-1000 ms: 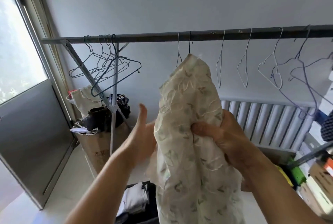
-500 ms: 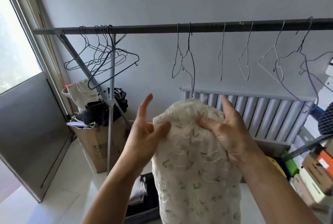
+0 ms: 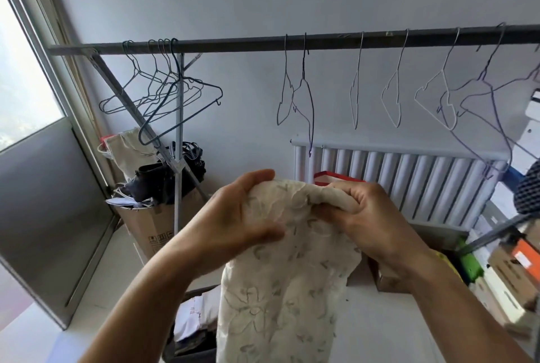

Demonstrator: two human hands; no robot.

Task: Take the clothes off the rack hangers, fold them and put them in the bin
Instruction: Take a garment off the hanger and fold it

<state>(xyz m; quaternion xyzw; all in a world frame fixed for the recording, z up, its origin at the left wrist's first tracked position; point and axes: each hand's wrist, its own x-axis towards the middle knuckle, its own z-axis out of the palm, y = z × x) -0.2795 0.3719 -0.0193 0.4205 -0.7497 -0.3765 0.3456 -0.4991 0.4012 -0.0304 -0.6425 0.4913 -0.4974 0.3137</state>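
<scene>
1. Clutter on every side: cardboard box (image 3: pixel 152 231) at left, stuffed with dark items and a pale tote bag (image 3: pixel 125 152); white radiator (image 3: pixel 409 178) on the back wall; red box (image 3: pixel 330 179) just in front of it; stacked boxes on a shelf (image 3: pixel 508 263) at the right edge; glazed door (image 3: pixel 32 175) at far left.
2. Cream embroidered garment (image 3: pixel 280 298) off the hangers, hanging down from both grips, below the rack rail (image 3: pixel 233 44) and in front of the radiator, hiding part of the floor and most of the bin (image 3: pixel 190 354).
3. Left grip (image 3: pixel 236 225): fingers curled over the garment's top left edge, thumb pressed on the front of the fabric.
4. Right grip (image 3: pixel 371 222): clenched round a bunched wad of the same fabric at top right.
5. Dark bin low in view, just left of the garment, pale folded clothes (image 3: pixel 193 316) inside.
6. Upright rack pole (image 3: pixel 178 158) and a slanted brace standing across the cardboard box.
7. Counts: two grips, one garment in hand, one bin, one rail.
8. Bare wire hangers: five hooks clustered at the left end (image 3: pixel 163 93), two close together near the middle (image 3: pixel 295 93), two singles further right (image 3: pixel 391 99), then a tangle at the right end, number unclear.
</scene>
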